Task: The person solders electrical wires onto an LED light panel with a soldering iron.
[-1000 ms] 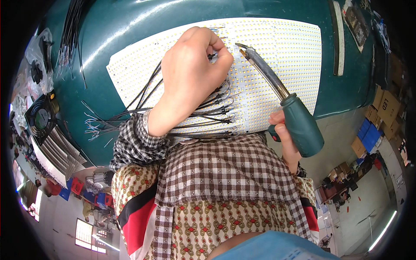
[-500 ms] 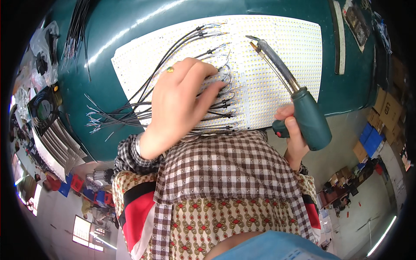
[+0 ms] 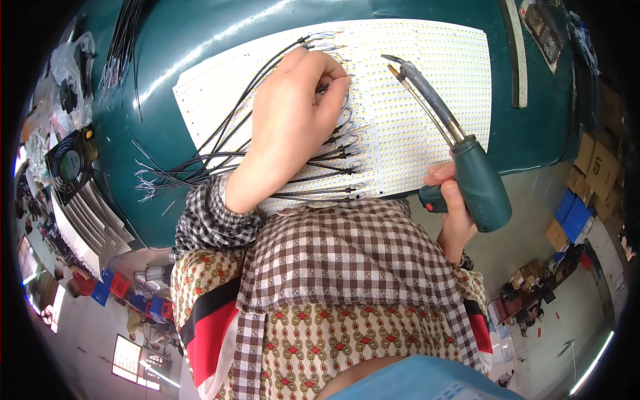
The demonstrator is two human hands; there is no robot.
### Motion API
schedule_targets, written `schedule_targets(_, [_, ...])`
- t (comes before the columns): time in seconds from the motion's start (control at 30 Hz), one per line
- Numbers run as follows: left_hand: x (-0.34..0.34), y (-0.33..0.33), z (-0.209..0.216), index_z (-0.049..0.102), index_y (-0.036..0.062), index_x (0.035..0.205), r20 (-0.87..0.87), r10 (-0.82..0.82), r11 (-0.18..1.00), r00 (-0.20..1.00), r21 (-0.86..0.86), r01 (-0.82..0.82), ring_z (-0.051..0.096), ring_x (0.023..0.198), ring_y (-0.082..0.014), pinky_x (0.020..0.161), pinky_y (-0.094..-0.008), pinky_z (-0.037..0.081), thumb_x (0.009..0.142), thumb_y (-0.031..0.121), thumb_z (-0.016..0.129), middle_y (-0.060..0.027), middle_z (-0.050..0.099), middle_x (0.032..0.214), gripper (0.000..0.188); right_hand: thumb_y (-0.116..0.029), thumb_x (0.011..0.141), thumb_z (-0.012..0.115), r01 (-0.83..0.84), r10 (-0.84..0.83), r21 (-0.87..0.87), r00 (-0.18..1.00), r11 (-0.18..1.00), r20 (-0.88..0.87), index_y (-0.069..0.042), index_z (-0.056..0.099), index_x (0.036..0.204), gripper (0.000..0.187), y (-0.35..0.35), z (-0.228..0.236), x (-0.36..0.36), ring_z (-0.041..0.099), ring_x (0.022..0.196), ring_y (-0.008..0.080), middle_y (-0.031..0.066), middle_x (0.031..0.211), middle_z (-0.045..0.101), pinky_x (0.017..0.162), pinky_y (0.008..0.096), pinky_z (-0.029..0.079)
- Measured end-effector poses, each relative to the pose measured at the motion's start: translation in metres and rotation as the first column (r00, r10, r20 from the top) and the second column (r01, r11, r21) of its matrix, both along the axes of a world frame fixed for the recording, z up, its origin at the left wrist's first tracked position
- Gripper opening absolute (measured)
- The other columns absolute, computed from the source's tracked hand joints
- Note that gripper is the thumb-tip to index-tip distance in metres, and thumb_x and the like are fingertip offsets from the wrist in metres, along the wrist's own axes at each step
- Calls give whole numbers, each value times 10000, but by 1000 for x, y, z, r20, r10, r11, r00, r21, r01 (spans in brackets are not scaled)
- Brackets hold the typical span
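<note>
A white sheet of LED boards (image 3: 433,87), dotted with small yellowish chips, lies on the green table. Black cables (image 3: 187,168) with thin bare-ended wires cross its left half, their tips lined up near the middle of the sheet. Over the upper cables, my left hand (image 3: 283,123) has thumb and forefinger pinched on a thin wire end; the fingers partly hide it. My right hand (image 3: 457,217) grips a green-handled soldering gun (image 3: 481,183) at the right. Its dark, bent tip and brass-coloured feed tube point up and left, above the sheet and apart from the wires.
More black cables (image 3: 123,47) lie at the table's far left. A small fan (image 3: 69,167) stands beside stacked white strips (image 3: 93,223) on the left. At the far right are a long pale bar (image 3: 517,60) and a shallow tray (image 3: 543,33). Cardboard boxes (image 3: 597,170) stand beyond.
My left hand has moved up and away along the row of wires, and its thumb and forefinger have come together. The soldering gun and my right hand have hardly moved.
</note>
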State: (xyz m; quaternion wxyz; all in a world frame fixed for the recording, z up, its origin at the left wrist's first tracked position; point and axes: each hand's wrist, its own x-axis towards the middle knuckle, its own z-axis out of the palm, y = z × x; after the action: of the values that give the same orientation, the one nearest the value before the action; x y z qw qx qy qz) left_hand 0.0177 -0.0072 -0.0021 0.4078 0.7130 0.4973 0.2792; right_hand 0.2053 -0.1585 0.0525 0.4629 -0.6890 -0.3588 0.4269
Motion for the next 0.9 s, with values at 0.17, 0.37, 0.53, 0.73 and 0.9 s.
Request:
schedule_targets(0.17, [4, -3, -6, 619, 43, 808, 28, 38, 998, 999, 44, -39, 620, 625, -252, 560, -352, 496, 790, 80, 694, -92, 609, 790, 86, -146, 893, 621, 6, -6, -28, 1000, 1000, -2, 85, 554, 1141, 346, -1, -2, 1, 643, 824, 233, 147, 946, 642, 728, 352, 564])
schedule_targets(0.37, [7, 1, -5, 640, 44, 818, -133, 26, 996, 991, 93, -13, 614, 659, -165, 590, -279, 487, 761, 79, 714, -52, 625, 763, 100, -161, 884, 628, 0, 2, -51, 999, 999, 32, 74, 601, 1076, 305, -2, 1, -1, 656, 849, 240, 183, 1010, 653, 716, 348, 564])
schedule_targets(0.53, [8, 2, -5, 626, 53, 772, -138, 32, 997, 990, 74, -22, 613, 649, -229, 584, -342, 487, 733, 90, 698, -73, 621, 756, 90, -165, 882, 627, 5, -4, -50, 1000, 999, 18, 63, 611, 1060, 290, -8, -2, 0, 648, 829, 229, 184, 1004, 649, 715, 339, 556])
schedule_targets(0.73, [9, 2, -3, 627, 57, 764, -128, 52, 997, 990, 55, -45, 613, 649, -224, 582, -337, 485, 731, 90, 697, -69, 620, 747, 85, -125, 878, 629, -74, 75, -45, 997, 996, 3, 60, 617, 1008, 226, -17, -8, 6, 625, 849, 223, 153, 949, 636, 725, 333, 545])
schedule_targets(0.9, [11, -1, -5, 612, 73, 730, -93, 74, 995, 993, 81, -66, 611, 623, -262, 550, -377, 479, 714, 107, 693, -74, 610, 735, 89, -78, 869, 624, -69, 73, -100, 997, 993, 31, 56, 626, 961, 162, -22, -5, 5, 619, 833, 226, 142, 902, 635, 744, 349, 523])
